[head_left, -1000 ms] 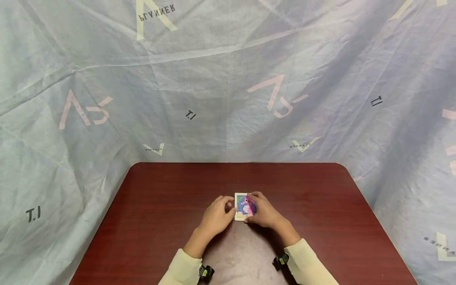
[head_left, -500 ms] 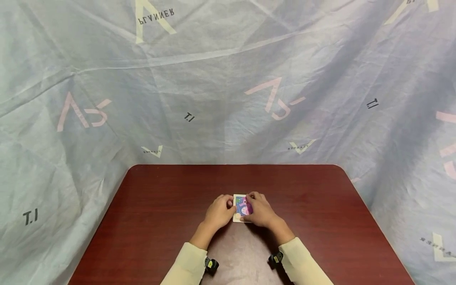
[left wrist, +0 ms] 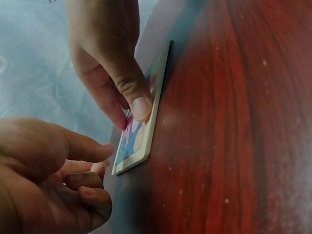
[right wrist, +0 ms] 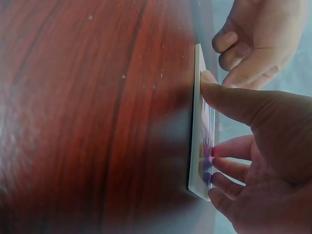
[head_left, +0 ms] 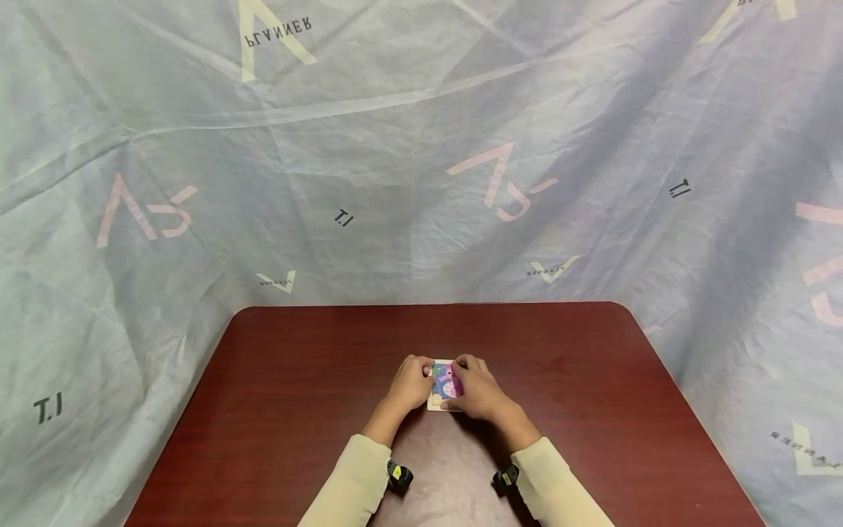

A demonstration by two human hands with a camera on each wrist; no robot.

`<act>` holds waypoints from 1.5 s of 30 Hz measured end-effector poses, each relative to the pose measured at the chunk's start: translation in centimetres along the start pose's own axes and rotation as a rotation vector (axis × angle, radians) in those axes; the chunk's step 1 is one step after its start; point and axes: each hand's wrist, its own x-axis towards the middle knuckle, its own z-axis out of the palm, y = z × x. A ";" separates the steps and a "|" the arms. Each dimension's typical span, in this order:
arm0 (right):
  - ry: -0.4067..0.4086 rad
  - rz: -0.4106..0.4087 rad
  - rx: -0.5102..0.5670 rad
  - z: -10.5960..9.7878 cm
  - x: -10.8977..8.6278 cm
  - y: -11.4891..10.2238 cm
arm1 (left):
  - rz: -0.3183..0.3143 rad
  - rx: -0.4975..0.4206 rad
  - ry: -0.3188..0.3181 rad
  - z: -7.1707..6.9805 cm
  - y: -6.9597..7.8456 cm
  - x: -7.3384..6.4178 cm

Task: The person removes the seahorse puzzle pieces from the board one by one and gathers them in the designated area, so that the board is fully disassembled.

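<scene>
A small flat picture board (head_left: 443,386) with a cream border and a blue and pink cartoon picture lies on the dark red table (head_left: 316,359). My right hand (head_left: 484,391) spans its right part, thumb on the near border and bent fingers at the picture, as the right wrist view shows. Part of the picture is hidden under this hand. At the board's left edge is my left hand (head_left: 410,384); in the left wrist view its foremost fingertips (left wrist: 105,151) come right up to the board's corner, with the other fingers loosely curled and nothing held.
A grey-white printed cloth (head_left: 369,168) hangs behind the table and along both sides. Black wrist cameras (head_left: 399,476) sit at the cuffs of both cream sleeves (head_left: 352,479). The table's rounded far edge runs along the cloth.
My left hand has come in closer over the board's left edge. The right hand has slid a little left across the picture, covering more of it. The head view has shifted slightly.
</scene>
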 end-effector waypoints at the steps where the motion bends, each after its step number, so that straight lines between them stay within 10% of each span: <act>1: 0.002 -0.001 0.001 0.0 0.0 0.0 | -0.005 0.002 -0.004 0.0 0.0 0.1; 21: -0.014 -0.002 -0.003 -0.2 0.3 -0.3 | -0.017 -0.009 0.002 0.0 0.1 0.4; 29: -0.026 -0.021 -0.063 -0.6 0.4 -0.5 | 0.071 0.054 0.035 3.1 -3.6 3.2; 36: -0.023 -0.025 -0.073 -0.6 0.5 -0.3 | -0.034 0.044 0.019 0.6 0.4 0.6; 45: -0.011 -0.056 -0.092 -0.7 0.4 -0.4 | -0.019 0.011 -0.012 1.0 0.7 -0.1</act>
